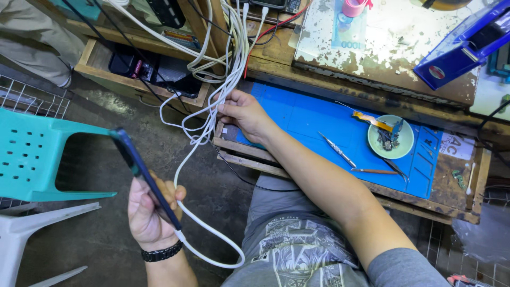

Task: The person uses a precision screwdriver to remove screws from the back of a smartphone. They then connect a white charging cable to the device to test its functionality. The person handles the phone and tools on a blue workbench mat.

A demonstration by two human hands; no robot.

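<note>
My left hand [147, 210] grips a dark blue phone [143, 172], seen edge-on and tilted, at the lower left. A white cable [210, 236] is plugged into the phone's bottom end and loops past my lap. My right hand [241, 112] reaches across to the left and pinches a bundle of hanging white cables [220, 85] at the corner of the blue work mat [308, 119]. A black watch sits on my left wrist.
On the mat lie tweezers [336, 150], a thin tool [372, 171] and a pale green dish [390, 137] with small parts. A blue box [462, 45] stands on the worn bench top. A teal plastic chair [37, 154] and a white one are at the left.
</note>
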